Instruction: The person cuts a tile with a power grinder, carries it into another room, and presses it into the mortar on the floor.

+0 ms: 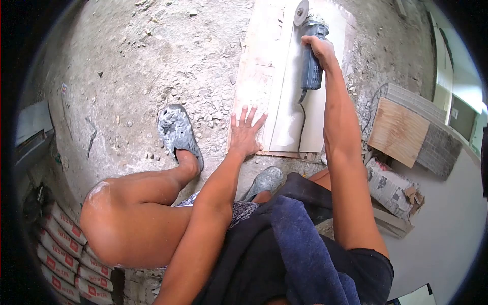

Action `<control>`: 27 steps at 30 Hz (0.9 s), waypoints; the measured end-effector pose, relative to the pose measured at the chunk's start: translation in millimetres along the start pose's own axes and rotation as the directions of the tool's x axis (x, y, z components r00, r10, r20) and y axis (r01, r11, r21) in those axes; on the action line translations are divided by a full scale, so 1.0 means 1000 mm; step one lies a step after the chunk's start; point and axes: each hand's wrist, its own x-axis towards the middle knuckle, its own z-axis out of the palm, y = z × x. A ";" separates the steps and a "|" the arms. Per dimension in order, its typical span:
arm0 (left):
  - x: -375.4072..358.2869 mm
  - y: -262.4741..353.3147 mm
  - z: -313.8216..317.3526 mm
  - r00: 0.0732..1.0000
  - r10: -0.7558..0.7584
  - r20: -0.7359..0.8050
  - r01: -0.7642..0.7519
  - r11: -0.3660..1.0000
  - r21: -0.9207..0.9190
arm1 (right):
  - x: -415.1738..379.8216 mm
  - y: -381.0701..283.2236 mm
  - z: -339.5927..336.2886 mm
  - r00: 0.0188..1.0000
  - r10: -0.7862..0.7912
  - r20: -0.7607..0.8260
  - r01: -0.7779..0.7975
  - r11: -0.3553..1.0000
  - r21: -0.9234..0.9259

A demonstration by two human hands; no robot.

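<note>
My right hand is wrapped round the body of a blue angle grinder, with its cutting disc pointing away from me at the top of the view. The grinder lies over a long pale tile, and its dark cord trails back toward me along the surface. Beneath the tile is a wider board, dusty and light in colour. My left hand rests flat with fingers spread on the near left corner of this stack, close to the tile's edge.
Rubble and dust cover the rough floor. Stacked bags stand at the lower left. On the right lie a wooden board, grey panels and a torn paper bag. My grey clogs flank the near side.
</note>
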 end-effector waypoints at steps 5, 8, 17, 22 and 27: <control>-0.001 0.000 0.003 1.000 0.006 0.000 -0.006 1.000 0.002 | -0.002 0.016 0.008 0.999 -0.019 -0.033 0.018 1.000 -0.015; 0.000 -0.002 0.002 1.000 0.007 -0.010 -0.007 1.000 0.002 | 0.005 0.019 0.012 0.995 -0.039 -0.092 0.037 0.999 -0.019; -0.002 0.000 -0.001 1.000 0.009 -0.006 -0.010 1.000 -0.020 | 0.009 0.013 0.005 0.999 -0.011 -0.035 0.009 0.998 -0.060; -0.002 0.000 -0.002 1.000 0.009 0.007 -0.009 1.000 -0.027 | 0.004 0.005 0.004 1.000 -0.007 -0.003 0.007 1.000 0.019; -0.001 0.000 -0.003 1.000 0.003 0.023 -0.002 1.000 -0.028 | 0.010 0.003 0.004 1.000 0.014 -0.012 -0.014 0.999 -0.029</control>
